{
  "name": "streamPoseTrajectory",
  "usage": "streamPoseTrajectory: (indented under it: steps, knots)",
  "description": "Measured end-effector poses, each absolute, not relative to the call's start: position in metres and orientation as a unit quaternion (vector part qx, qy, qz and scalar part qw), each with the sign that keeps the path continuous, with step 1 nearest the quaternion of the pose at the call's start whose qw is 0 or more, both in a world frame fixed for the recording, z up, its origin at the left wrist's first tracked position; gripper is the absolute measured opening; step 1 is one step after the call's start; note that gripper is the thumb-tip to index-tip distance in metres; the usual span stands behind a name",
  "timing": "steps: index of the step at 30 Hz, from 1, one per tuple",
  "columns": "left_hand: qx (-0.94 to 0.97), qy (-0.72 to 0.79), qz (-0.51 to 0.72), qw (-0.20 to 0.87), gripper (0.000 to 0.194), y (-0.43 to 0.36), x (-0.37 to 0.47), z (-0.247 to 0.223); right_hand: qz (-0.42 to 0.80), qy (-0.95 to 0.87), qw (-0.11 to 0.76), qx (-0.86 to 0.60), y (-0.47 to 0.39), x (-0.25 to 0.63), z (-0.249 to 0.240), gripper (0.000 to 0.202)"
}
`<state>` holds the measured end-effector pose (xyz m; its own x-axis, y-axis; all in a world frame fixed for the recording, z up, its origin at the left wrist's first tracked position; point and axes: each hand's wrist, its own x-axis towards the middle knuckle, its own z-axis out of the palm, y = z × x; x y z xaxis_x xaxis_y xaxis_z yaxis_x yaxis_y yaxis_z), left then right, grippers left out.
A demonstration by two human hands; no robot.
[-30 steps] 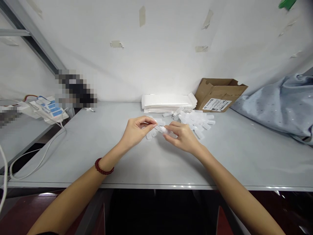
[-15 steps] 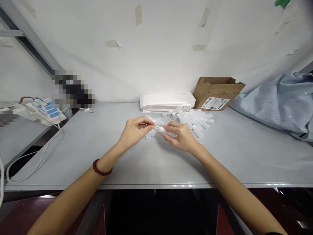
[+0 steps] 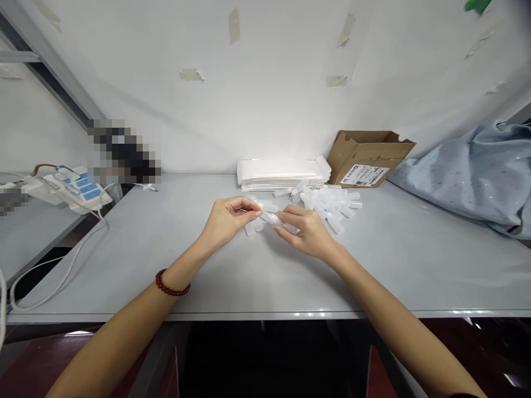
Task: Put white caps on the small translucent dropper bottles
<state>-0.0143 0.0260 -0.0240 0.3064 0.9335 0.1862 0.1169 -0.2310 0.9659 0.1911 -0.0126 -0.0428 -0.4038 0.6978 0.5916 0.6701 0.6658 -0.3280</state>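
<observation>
Over the middle of the table, my left hand (image 3: 226, 222) pinches a thin, pale strand between thumb and fingertips. The strand leads to a small translucent white plastic piece (image 3: 273, 219), whose other end is in the fingers of my right hand (image 3: 307, 231). Its exact kind is too small to make out. Behind and beneath the fingers lie a few similar translucent pieces (image 3: 250, 228), partly hidden. A larger loose pile of translucent pieces (image 3: 335, 223) spreads out beyond my right hand.
Flat white packets (image 3: 282, 169) are stacked against the wall. Beside them stands an open cardboard box (image 3: 379, 152), with a pale blue fabric bag (image 3: 464, 174) at the right. Cables and a white power strip (image 3: 81, 188) sit at the left. The grey table's front edge (image 3: 265, 316) runs below my forearms.
My left hand has shifted very slightly left, its fingers still closed on the strand. My right hand and the pieces on the table look the same.
</observation>
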Motion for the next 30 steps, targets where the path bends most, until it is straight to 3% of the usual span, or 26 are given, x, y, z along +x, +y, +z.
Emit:
streamPoseTrajectory:
  steps: [30]
  knots:
    - [0.706,0.395,0.421,0.410,0.008,0.0201,-0.0082,-0.0302,0.017,-0.848,0.280,-0.450,-0.0126,0.1894,-0.0454,0.019]
